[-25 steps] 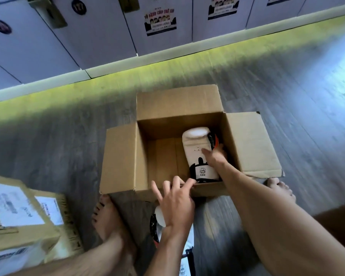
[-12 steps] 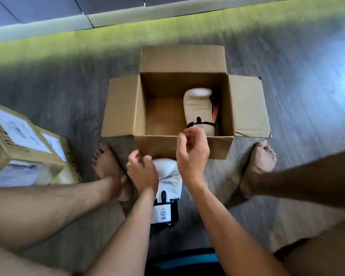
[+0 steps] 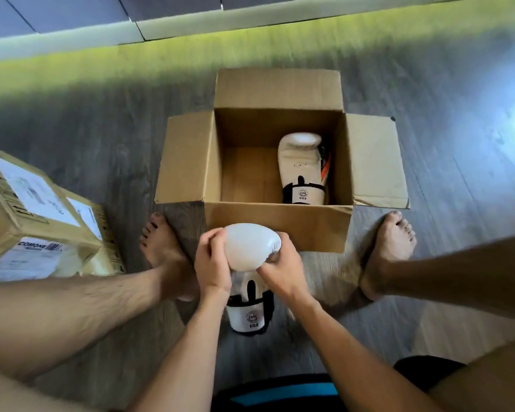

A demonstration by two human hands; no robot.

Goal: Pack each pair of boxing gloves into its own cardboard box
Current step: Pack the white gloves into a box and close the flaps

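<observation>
Two hands on one white boxing glove (image 3: 250, 248) here: the left hand (image 3: 211, 263) is wrapped around its left side, the right hand (image 3: 283, 263) cups it from below and to the right, both gripping firmly. The glove is held just in front of the near wall of the open cardboard box (image 3: 277, 224), padded end up, with its black-trimmed cuff marked "6oz" hanging down toward the floor (image 3: 101, 120) between the person's forearms. Inside the box, the other glove of the pair (image 3: 302, 171) lies flat along the right side, fingers end toward the far wall, cuff toward the near wall, with a sliver of orange showing at its right edge. All four flaps are folded outward. Bare feet sit either side of the box, the left foot (image 3: 164, 248) and the right foot (image 3: 390, 248). Off to the left, a stack of labelled cardboard parcels (image 3: 33, 215) rests on the grey wood-pattern floor.
</observation>
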